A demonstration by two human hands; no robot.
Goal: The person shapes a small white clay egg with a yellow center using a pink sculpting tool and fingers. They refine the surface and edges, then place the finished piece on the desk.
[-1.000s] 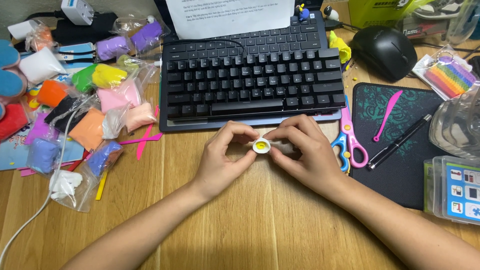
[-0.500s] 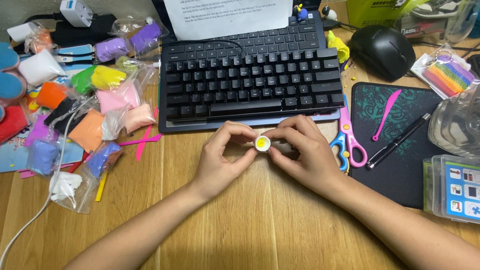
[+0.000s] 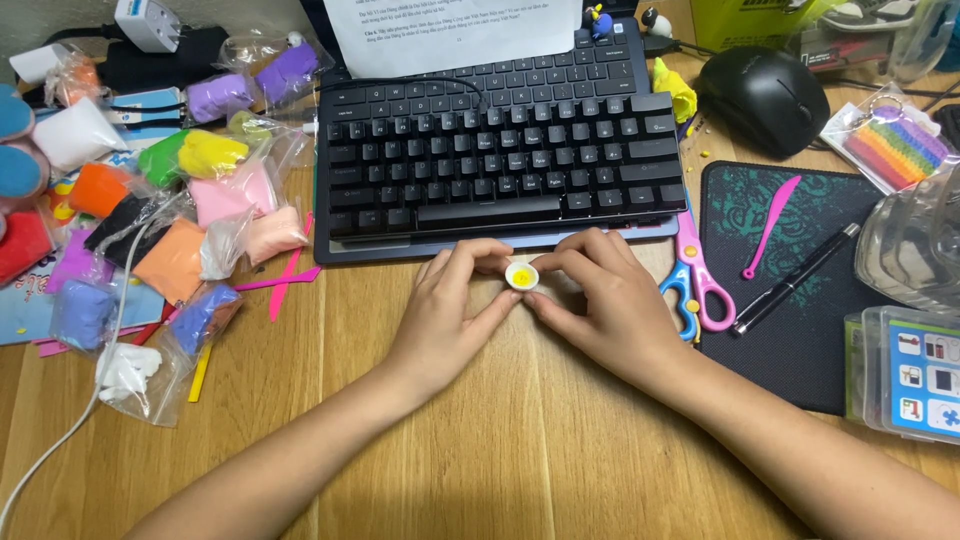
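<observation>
Shaping step: left hand and right hand both grip the white-and-yellow clay disc closed; next needs gentle pinches.

Desk count, by kind

Two hands, one keyboard, one mouse, one pair of scissors, one pen, one clay piece.

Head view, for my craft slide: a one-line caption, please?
Left hand and right hand pinch a small white-and-yellow clay piece before a keyboard.
</observation>
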